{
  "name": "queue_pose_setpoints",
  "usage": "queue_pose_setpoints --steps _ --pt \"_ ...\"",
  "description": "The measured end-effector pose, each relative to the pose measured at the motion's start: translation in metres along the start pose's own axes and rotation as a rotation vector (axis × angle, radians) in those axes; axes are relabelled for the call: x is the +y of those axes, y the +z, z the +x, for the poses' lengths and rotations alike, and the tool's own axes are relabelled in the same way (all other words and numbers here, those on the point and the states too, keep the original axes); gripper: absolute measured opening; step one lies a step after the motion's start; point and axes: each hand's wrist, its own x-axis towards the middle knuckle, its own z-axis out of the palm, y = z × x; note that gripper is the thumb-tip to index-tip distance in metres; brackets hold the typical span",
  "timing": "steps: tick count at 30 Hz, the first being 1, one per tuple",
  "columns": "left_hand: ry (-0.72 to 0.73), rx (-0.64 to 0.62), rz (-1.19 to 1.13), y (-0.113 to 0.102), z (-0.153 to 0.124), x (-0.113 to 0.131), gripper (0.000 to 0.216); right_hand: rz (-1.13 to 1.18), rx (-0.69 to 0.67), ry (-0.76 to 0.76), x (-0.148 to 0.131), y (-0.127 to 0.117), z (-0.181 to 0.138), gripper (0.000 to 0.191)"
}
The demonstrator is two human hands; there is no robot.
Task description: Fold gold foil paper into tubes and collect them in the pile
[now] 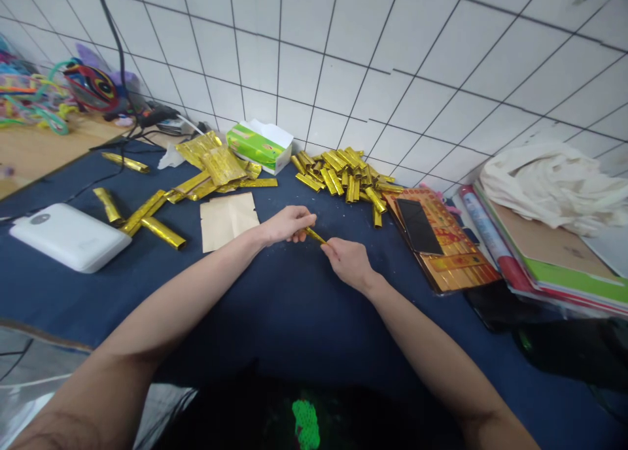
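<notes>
Can't see end of gold strip (315,235) inside left hand (288,225); can't read tissue pack (258,144); lose cloth (554,185) past right edge.

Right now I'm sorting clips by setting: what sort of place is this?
Perhaps a small craft workspace: a slim gold roll is held at a blue-covered table, with a pile of gold tubes by the wall.

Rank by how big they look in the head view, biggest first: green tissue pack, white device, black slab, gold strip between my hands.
1. White device
2. Green tissue pack
3. Black slab
4. Gold strip, partly covered

Distances differ, so true sizes may not match.
</notes>
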Motion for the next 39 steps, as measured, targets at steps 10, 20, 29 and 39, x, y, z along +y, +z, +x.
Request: queue_pose_setpoints --steps 10,20,29,39 --pt "0.218 0.041 0.257 0.016 -0.005 -0.001 0.010 0.182 -0.035 0.072 0.000 -0.005 0.002 0.035" --pt "0.230 -0.041 0.440 0.024 -0.009 0.006 0.025 0.533 -0.091 0.129 -0.002 -0.004 0.001 0.035" --pt "0.275 0.154 0.421 -0.010 0.000 0.000 0.033 0.555 -0.079 0.204 0.004 -0.006 0.004 0.042" --pt "0.026 0.049 0.128 -0.005 0.002 -0.006 0.027 -0.100 0.115 -0.026 0.003 0.003 -0.002 0.042"
